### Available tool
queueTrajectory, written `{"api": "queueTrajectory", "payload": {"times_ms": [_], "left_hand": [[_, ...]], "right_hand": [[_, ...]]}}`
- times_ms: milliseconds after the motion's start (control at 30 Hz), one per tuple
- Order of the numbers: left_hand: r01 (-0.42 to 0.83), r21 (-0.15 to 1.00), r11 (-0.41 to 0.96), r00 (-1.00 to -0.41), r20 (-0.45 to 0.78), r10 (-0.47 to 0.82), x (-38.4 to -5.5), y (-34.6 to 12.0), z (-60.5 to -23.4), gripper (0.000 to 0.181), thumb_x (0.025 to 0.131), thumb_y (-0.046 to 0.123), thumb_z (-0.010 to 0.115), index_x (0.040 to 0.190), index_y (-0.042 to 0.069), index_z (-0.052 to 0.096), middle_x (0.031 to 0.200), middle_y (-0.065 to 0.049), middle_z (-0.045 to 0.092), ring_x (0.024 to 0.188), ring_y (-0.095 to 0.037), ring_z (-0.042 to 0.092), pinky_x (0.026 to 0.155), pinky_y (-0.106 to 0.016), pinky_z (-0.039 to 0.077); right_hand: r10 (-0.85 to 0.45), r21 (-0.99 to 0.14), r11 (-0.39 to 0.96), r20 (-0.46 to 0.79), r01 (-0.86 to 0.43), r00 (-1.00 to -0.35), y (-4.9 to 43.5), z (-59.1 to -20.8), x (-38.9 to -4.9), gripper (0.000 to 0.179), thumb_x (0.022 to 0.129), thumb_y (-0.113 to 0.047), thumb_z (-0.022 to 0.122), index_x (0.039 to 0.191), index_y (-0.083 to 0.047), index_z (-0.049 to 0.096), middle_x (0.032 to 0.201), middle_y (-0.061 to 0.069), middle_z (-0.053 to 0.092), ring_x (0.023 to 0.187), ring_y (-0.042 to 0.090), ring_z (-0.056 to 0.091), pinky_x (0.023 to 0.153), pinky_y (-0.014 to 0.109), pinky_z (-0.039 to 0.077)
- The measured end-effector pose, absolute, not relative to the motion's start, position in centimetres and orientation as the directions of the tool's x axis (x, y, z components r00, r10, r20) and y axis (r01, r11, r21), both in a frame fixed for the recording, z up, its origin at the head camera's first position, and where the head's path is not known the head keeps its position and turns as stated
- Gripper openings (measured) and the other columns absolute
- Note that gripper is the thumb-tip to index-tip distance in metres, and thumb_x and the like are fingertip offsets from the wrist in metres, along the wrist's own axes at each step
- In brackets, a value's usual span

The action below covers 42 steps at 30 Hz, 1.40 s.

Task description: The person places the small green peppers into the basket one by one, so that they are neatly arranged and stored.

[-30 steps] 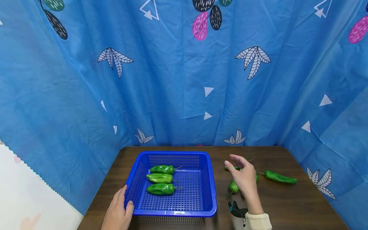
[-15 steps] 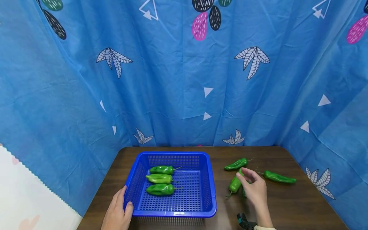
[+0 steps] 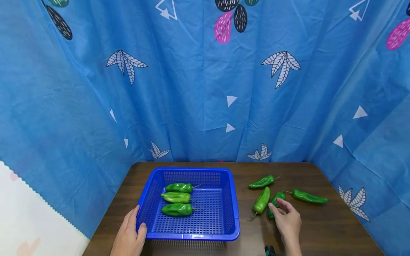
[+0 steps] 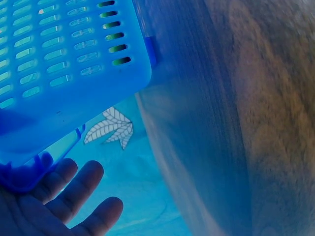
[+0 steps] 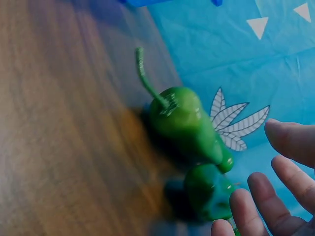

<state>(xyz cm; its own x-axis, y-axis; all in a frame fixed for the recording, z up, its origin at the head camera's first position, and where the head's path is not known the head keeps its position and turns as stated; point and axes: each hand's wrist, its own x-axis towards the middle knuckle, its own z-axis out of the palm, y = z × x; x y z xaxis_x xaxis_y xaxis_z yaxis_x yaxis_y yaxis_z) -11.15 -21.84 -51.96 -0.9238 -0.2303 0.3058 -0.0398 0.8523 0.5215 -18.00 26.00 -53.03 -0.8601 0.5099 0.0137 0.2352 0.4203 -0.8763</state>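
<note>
In the head view, a blue plastic basket point(image 3: 235, 209) stands on the wooden table with three green peppers point(image 3: 177, 209) lying in it. My left hand point(image 3: 129, 233) rests against its front left corner, fingers along the outer wall; in the left wrist view those fingers point(image 4: 81, 189) are extended under the rim. My right hand point(image 3: 288, 218) hovers over a dark green pepper point(image 3: 278, 199), partly covering it, with fingers spread. From the right wrist, that pepper point(image 5: 209, 189) appears beside the fingers, nothing gripped. A lighter green pepper point(image 3: 262, 202) lies just left of it.
Another pepper point(image 3: 262, 182) lies farther back, and a long one point(image 3: 309, 196) lies to the right. Behind the brown table point(image 3: 336, 231) hangs a blue patterned curtain point(image 3: 205, 89). White cloth point(image 3: 32, 217) shows at the left.
My right hand has moved right and toward me, lowering from above the peppers to the dark green one, uncovering the others. My left hand has stayed at the basket's corner.
</note>
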Motion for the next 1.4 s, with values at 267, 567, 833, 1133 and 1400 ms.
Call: {"api": "queueTrajectory", "payload": {"times_ms": [267, 567, 833, 1133, 1400], "left_hand": [[-0.038, 0.515, 0.856, -0.926, 0.304, -0.223, -11.1, -21.8, -51.8, 0.058, 0.095, 0.016, 0.056, 0.148, 0.000, 0.041, 0.143, -0.022, 0.048, 0.125, -0.047, 0.053, 0.096, -0.065, 0.045], [-0.048, 0.513, 0.857, -0.933, 0.284, -0.222, -11.1, -21.9, -51.9, 0.058, 0.095, 0.017, 0.055, 0.149, 0.000, 0.041, 0.143, -0.023, 0.048, 0.125, -0.046, 0.053, 0.096, -0.064, 0.046], [-0.043, 0.509, 0.860, -0.927, 0.300, -0.224, -11.1, -21.9, -51.9, 0.058, 0.094, 0.016, 0.055, 0.148, 0.000, 0.042, 0.142, -0.023, 0.049, 0.125, -0.046, 0.054, 0.096, -0.064, 0.046], [-0.023, 0.501, 0.865, -0.923, 0.322, -0.211, -11.1, -22.0, -52.0, 0.057, 0.094, 0.015, 0.056, 0.148, 0.000, 0.042, 0.142, -0.023, 0.049, 0.124, -0.046, 0.054, 0.096, -0.063, 0.046], [-0.023, 0.505, 0.863, -0.925, 0.317, -0.210, -11.1, -21.9, -51.9, 0.057, 0.094, 0.016, 0.056, 0.148, -0.001, 0.042, 0.142, -0.024, 0.050, 0.124, -0.046, 0.054, 0.096, -0.063, 0.046]], "right_hand": [[0.564, -0.852, 0.440, 0.017, 0.283, -0.826, 26.2, -54.0, -18.2, 0.049, 0.089, -0.029, 0.075, 0.130, -0.006, 0.064, 0.134, 0.026, 0.061, 0.111, 0.045, 0.065, 0.088, 0.052, 0.053], [0.587, -0.822, 0.477, 0.035, 0.310, -0.809, 26.3, -55.2, -18.6, 0.051, 0.087, -0.029, 0.076, 0.128, -0.002, 0.063, 0.128, 0.030, 0.062, 0.106, 0.047, 0.066, 0.095, 0.058, 0.040], [0.578, -0.804, 0.494, 0.019, 0.331, -0.816, 26.3, -55.5, -19.1, 0.053, 0.087, -0.028, 0.076, 0.130, -0.001, 0.061, 0.127, 0.031, 0.061, 0.105, 0.048, 0.065, 0.093, 0.060, 0.043], [0.571, -0.793, 0.509, 0.018, 0.336, -0.821, 26.4, -56.0, -19.5, 0.050, 0.087, -0.026, 0.076, 0.129, -0.002, 0.062, 0.127, 0.030, 0.062, 0.103, 0.045, 0.065, 0.087, 0.056, 0.046], [0.577, -0.788, 0.509, 0.015, 0.346, -0.816, 26.5, -56.0, -19.5, 0.048, 0.086, -0.023, 0.075, 0.126, 0.000, 0.063, 0.130, 0.030, 0.061, 0.118, 0.050, 0.054, 0.099, 0.062, 0.034]]}}
